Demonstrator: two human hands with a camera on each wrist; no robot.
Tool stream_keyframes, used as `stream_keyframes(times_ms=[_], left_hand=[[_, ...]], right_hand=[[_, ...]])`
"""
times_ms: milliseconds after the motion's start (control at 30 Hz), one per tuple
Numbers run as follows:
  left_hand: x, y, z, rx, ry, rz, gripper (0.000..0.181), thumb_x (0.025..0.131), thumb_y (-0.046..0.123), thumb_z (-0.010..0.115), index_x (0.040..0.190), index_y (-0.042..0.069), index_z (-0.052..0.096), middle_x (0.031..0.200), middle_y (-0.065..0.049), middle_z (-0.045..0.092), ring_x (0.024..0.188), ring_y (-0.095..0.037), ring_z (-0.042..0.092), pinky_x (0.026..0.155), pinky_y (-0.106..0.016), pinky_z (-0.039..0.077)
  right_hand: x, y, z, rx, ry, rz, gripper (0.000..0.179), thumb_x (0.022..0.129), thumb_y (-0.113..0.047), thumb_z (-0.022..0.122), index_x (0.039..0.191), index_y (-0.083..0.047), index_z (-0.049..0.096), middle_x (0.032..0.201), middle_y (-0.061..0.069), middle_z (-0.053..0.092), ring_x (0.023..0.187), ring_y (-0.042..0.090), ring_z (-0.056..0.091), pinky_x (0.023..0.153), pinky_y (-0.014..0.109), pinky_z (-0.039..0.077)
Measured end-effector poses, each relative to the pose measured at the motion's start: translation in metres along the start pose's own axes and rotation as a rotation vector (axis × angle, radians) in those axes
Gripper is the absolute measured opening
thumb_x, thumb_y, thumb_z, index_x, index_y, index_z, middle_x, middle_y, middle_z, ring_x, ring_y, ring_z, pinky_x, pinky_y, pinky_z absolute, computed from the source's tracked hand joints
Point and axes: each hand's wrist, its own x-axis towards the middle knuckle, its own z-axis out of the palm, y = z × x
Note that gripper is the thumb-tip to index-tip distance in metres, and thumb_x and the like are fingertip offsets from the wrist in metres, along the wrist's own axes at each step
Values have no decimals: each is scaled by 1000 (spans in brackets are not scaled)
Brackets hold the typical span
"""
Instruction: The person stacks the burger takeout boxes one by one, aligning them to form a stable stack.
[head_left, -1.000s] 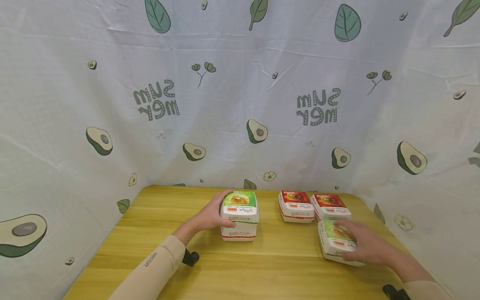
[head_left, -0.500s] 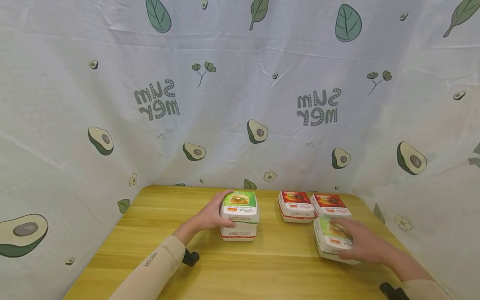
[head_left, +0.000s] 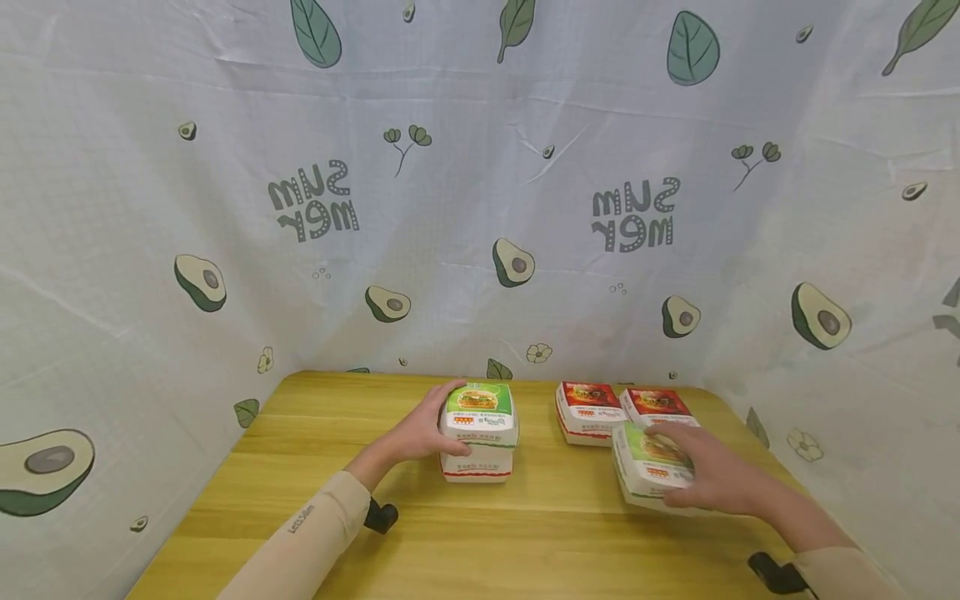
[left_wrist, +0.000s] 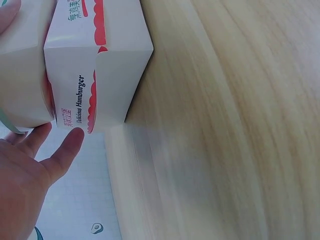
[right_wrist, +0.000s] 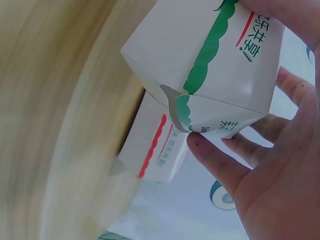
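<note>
My left hand point(head_left: 426, 425) grips the upper green-topped hamburger box point(head_left: 480, 421) from its left side, thumb at the front. That box sits on a lower hamburger box point(head_left: 477, 467) with red scalloped trim; in the left wrist view a fingertip reaches the end of this lower box point(left_wrist: 75, 95). At the right, my right hand point(head_left: 712, 471) holds another green-topped hamburger box point(head_left: 645, 458), thumb on its near side and fingers around the far side. The right wrist view shows this box point(right_wrist: 210, 50) tilted and raised off the table, one corner flap slightly loose.
Two red-topped hamburger boxes, one point(head_left: 592, 408) on the left and one point(head_left: 660, 404) on the right, stand side by side behind the right hand. The held box partly covers the right one. A patterned curtain point(head_left: 450, 250) encloses the wooden table point(head_left: 495, 554).
My right hand has moved left and slightly away from me, carrying the green-topped hamburger box toward the red-topped pair. My left hand and its stack have stayed in place.
</note>
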Motion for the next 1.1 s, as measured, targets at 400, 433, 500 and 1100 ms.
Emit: stream_keyframes(times_ms=[400, 433, 500, 1100], left_hand=[[1, -2, 0, 17, -15, -2, 113, 70, 30, 92, 160, 18, 24, 149, -11, 34, 123, -26, 46, 103, -45, 40], [1, -2, 0, 12, -17, -2, 114, 70, 30, 92, 160, 18, 23, 148, -10, 34, 123, -26, 46, 103, -45, 40], [1, -2, 0, 6, -18, 1, 114, 70, 29, 92, 160, 18, 23, 147, -10, 34, 123, -26, 47, 103, -46, 41], [2, -2, -2, 9, -14, -1, 115, 67, 29, 93, 159, 19, 25, 147, -10, 35, 123, -26, 47, 104, -47, 41]], right_hand=[[7, -12, -7, 15, 8, -13, 90, 65, -50, 90, 141, -20, 51, 139, 14, 52, 119, 32, 47, 86, 53, 45], [7, -13, -8, 20, 8, -12, 90, 65, -50, 90, 141, -20, 51, 139, 14, 52, 119, 32, 47, 85, 52, 45], [9, -15, -9, 24, 8, -15, 90, 66, -50, 90, 141, -20, 51, 140, 14, 52, 119, 32, 47, 84, 51, 45], [20, -39, -24, 24, 15, -65, 88, 68, -47, 89, 143, -22, 50, 144, 15, 50, 119, 30, 50, 87, 50, 45]])
